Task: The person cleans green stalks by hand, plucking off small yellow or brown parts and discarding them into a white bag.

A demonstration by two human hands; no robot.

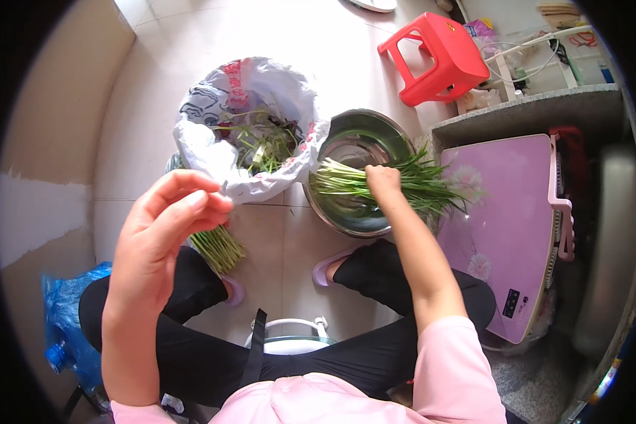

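My right hand (385, 181) grips a bunch of green chives (426, 185) around its middle. The bunch lies across a stainless steel basin (344, 225), pale stem ends to the left and leaf tips reaching past the right rim. To the left, my left hand (175, 212) is raised, its fingers curled toward the thumb; whether a small scrap is pinched there is unclear. Just beyond it is a bin lined with a white plastic bag (201, 153), with green and withered plant scraps (267, 148) inside. Below the left fingertips, more chives (220, 249) lie on the floor, partly hidden.
At the upper right stands a red plastic stool (437, 61), near a cluttered shelf (530, 98). A pink flat panel with a handle (495, 233) leans beside my right leg. A blue plastic bag (77, 312) sits at lower left, near the wall (53, 138).
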